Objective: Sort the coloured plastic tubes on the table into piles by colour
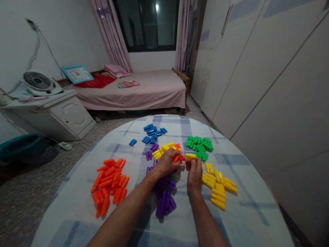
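Note:
My left hand (pixel 166 164) reaches over the mixed heap in the middle of the table, fingers closed on an orange plastic piece (pixel 176 158). Just right of it, my right hand (pixel 194 175) pinches a yellow plastic piece (pixel 190 156) between its fingertips. Beyond my left hand lie more yellow pieces (pixel 164 149). Purple pieces (pixel 166 204) spread beneath and in front of my left wrist, partly hidden by the forearm. To the right of my right hand is a yellow pile (pixel 218 192). A green pile (pixel 199 144) sits behind it.
An orange pile (pixel 109 181) lies at the left of the round table, and blue pieces (pixel 152 132) lie at the far side. A checked cloth (pixel 246 219) covers the table. Beyond stand a bed (pixel 154 89), a white cabinet (pixel 72 115) and a wardrobe (pixel 244 68).

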Tool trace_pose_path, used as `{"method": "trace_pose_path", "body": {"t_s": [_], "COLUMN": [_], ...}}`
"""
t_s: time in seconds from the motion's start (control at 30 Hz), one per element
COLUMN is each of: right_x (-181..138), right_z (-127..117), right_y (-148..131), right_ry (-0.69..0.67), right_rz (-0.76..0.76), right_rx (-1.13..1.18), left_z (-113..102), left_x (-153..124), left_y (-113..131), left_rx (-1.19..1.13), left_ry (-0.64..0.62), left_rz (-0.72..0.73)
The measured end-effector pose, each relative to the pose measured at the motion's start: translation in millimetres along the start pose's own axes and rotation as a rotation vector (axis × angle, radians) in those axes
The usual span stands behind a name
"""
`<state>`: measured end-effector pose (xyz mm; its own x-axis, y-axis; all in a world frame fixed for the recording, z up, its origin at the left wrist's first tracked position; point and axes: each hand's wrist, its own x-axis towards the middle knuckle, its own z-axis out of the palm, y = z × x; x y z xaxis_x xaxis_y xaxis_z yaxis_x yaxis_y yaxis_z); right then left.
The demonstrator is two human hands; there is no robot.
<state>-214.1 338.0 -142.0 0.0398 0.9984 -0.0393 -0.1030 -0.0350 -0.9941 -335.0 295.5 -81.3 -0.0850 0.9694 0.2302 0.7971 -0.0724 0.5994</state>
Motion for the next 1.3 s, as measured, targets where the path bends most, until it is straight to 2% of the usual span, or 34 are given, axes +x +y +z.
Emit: {"method": "trace_pose_path", "body": {"t_s": [0.1,0.2,0.3,0.4,0.47,0.57,0.67,0.77,0.9,1.0,1.07,1.17,1.3], "right_x": [-2,-3,-5,-6,-7,-7,-6,-6,-6,-6,-6,-6,-5], "right_z": [2,2,1,1,1,1,0,0,1,1,1,1,0], "right_y": [-2,-6,-9,-12,-14,-13,-10,-8,-8,-8,-9,-9,-8], "right_ry": [-0.004,0.002,-0.002,-0.003,-0.006,-0.017,-0.029,-0.039,-0.041,-0.035,-0.030,-0.030,-0.033], "right_rz": [0.027,0.027,0.018,0.015,0.016,0.014,0.002,-0.005,-0.010,-0.005,0.001,0.004,-0.010], "right_rx": [0.038,0.007,-0.030,-0.059,-0.072,-0.079,-0.092,-0.090,-0.103,-0.107,-0.094,-0.079,-0.054], "left_z": [-29,-66,-100,-122,-127,-122,-114,-111,-114,-110,-99,-71,-28], "left_x": [-17,-47,-86,-122,-141,-159,-167,-169,-156,-125,-92,-35,33], "left_y": [0,-12,-37,-69,-89,-109,-115,-110,-89,-65,-48,-31,-23], "left_rx": [-0.032,0.080,0.325,0.550,0.665,0.688,0.646,0.670,0.693,0.526,0.402,0.299,0.343], "left_ry": [0.174,0.368,0.493,0.535,0.502,0.415,0.429,0.465,0.553,0.546,0.452,0.294,0.037], "left_rz": [-0.021,-0.066,-0.193,-0.369,-0.473,-0.561,-0.565,-0.568,-0.504,-0.335,-0.200,-0.054,-0.007]}}
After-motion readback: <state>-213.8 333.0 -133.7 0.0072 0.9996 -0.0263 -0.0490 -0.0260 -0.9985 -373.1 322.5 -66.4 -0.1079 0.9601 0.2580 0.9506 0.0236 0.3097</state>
